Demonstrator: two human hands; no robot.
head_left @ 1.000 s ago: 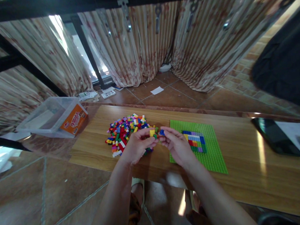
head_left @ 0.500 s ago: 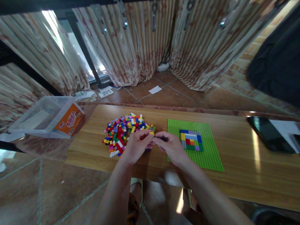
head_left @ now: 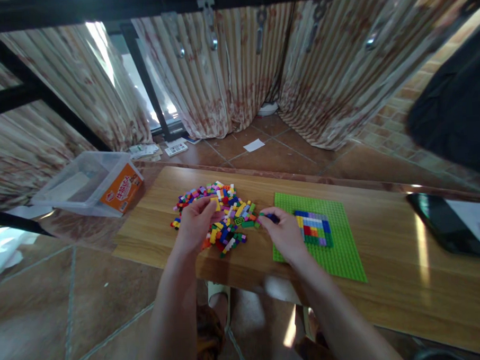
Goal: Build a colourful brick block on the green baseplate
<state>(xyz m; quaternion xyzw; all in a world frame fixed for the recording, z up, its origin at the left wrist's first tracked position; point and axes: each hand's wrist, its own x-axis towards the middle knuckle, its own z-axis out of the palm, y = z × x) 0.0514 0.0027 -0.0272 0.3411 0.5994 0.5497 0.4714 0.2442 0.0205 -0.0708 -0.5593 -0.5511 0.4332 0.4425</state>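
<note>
My left hand [head_left: 196, 223] is over the heap of coloured toy bricks [head_left: 224, 194], its fingers closed on a yellow brick [head_left: 215, 204]. Between the heap and the bright green baseplate [head_left: 342, 239] is my right hand [head_left: 285, 233], with thumb and fingers pinched around a dark blue brick [head_left: 272, 218]. Its wrist covers the near left part of the plate. On the plate sits a roughly square patch of joined bricks [head_left: 314, 228], with blue, white, red, yellow, green and lilac in it; my right hand hides part of its left side.
A clear plastic box [head_left: 77, 190] with an orange label stands left of the wooden bench [head_left: 385, 232]. A dark tablet-like device [head_left: 440, 221] and white paper [head_left: 464, 218] lie at the bench's right. Curtains [head_left: 235, 74] hang beyond the far edge.
My hands, which met at the fingertips beside the heap, have parted. The left has moved left over the bricks; the right stays near the plate's left edge. The view has shifted slightly.
</note>
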